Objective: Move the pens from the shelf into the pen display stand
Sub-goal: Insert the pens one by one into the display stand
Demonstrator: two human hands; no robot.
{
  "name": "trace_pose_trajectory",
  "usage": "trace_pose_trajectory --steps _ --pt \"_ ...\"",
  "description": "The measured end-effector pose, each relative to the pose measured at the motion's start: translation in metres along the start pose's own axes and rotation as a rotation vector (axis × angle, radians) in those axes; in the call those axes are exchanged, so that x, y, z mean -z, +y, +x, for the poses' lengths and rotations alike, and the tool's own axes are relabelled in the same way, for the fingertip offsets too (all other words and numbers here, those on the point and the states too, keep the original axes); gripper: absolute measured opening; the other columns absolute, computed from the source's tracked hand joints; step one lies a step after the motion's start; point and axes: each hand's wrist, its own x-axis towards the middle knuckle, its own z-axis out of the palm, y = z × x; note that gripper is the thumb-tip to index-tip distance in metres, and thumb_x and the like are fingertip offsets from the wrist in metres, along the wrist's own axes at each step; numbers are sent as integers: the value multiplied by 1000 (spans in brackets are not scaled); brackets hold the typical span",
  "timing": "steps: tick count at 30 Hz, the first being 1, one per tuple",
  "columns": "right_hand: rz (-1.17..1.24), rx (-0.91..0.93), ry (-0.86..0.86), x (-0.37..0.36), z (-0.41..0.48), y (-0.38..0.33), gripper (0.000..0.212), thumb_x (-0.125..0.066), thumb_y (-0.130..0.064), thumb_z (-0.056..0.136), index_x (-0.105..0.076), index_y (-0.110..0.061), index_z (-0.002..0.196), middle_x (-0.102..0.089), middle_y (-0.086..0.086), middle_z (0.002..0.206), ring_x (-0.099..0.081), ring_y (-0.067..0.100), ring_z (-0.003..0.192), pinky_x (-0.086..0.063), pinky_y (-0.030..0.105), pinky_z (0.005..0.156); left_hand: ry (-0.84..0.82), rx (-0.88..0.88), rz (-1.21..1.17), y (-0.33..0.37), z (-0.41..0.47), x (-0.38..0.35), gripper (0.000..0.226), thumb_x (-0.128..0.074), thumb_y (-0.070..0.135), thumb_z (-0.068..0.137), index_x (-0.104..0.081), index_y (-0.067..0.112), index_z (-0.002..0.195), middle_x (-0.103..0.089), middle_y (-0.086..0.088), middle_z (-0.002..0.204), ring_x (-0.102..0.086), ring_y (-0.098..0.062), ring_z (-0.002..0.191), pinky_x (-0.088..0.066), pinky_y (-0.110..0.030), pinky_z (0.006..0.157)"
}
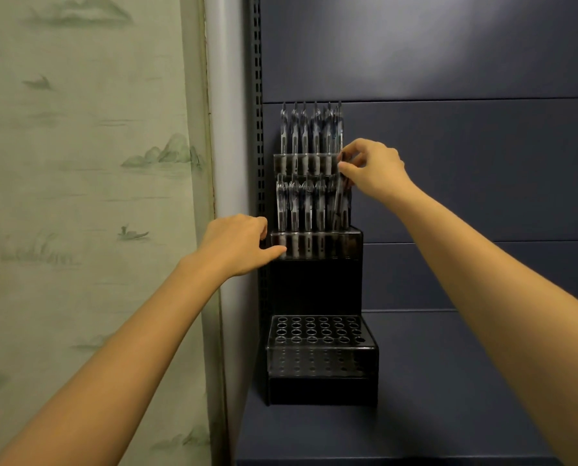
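Fingertips [346,168] of right hand [375,169]: thumb and forefinger pinched narrow on the upper end of one pen [340,200]. Pen slightly tilted, lower end down at the rightmost slots of the middle tier; whether it is fully seated cannot be told, as the image is blurred there.

Left hand [237,243]: thumb [274,253] laid along the front face of the middle tier, the other fingers curled at its left edge, so it grips the pen display stand [314,287] and braces it.

Stand: three stepped tiers on the shelf [448,381], against the left upright. Top row of pens [311,129] upright and full across. Middle row [301,206] filled up to the held pen. Bottom tier [321,331] shows open holes only.

Judgement: step in hand is insertion of a pen into the middle tier, task somewhat over halfway. Next move calls for bringing the pen vertical over its hole, pressing straight down, then loosening the pinch without knocking its neighbours. No loose pens visible on the shelf.
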Motion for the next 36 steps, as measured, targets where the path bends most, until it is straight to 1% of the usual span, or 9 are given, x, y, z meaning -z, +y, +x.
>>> trace_pose_trajectory --steps 7,9,11,14,20,23,28,32,36 --pt "-38 -17 -26 -9 -3 5 24 -55 -31 95 -59 -21 117 -65 3 114 -57 25 108 -38 29 78 -32 4 23 -4 -3 -4 54 -43 64 88 -55 16 111 -65 0 107 -60 -21 99 -43 -31 71" --pt "-42 -13 -38 -9 -3 2 23 -56 -30 94 -60 -20 115 -66 5 112 -59 26 105 -43 30 80 -27 2 26 -4 -4 -4 54 -43 64 88 -55 16 111 -65 0 106 -60 -21 98 -44 -31 71" --pt "-32 -15 -42 -8 -2 1 21 -58 -29 94 -61 -20 112 -67 7 109 -62 27 101 -51 36 85 -20 4 29 -4 -6 -4 54 -43 64 88 -55 16 111 -65 0 106 -60 -21 98 -44 -31 72" --pt "-18 -17 -46 -8 -3 -1 20 -58 -26 94 -62 -18 112 -68 8 107 -65 26 96 -53 42 89 -8 3 26 -5 -8 -3 54 -44 63 88 -55 16 111 -66 -1 107 -61 -21 99 -45 -32 74" --pt "-13 -26 -56 -3 -5 -3 18 -57 -24 95 -62 -17 111 -69 9 104 -65 25 95 -53 37 88 2 -2 19 -6 -11 -1 52 -44 63 88 -56 17 109 -66 0 106 -61 -21 99 -45 -32 73" --pt "-21 -25 -59 -2 -6 -5 18 -57 -23 95 -63 -16 110 -68 9 106 -65 25 98 -53 38 89 2 -2 15 -6 -13 1 52 -44 63 88 -56 17 109 -65 1 106 -60 -20 99 -47 -33 74" --pt "-30 -14 -69 -2 -6 -8 20 -55 -24 96 -63 -16 112 -67 9 110 -63 21 90 -48 29 78 -2 -5 16 -6 -15 2 51 -43 63 88 -55 17 109 -65 1 106 -61 -20 97 -47 -33 72" --pt "-36 -21 -82 0 -5 -8 20 -56 -24 95 -63 -16 112 -68 9 108 -65 25 96 -49 29 77 -1 -1 12 -6 -16 0 50 -44 62 89 -56 17 108 -65 1 105 -60 -20 97 -44 -31 71" --pt "-43 -34 -98 1 -3 -8 19 -57 -25 95 -64 -16 110 -68 10 107 -66 24 91 -46 28 72 -6 1 8 -7 -17 -2 50 -44 62 89 -55 18 109 -65 1 105 -60 -20 98 -44 -31 72"
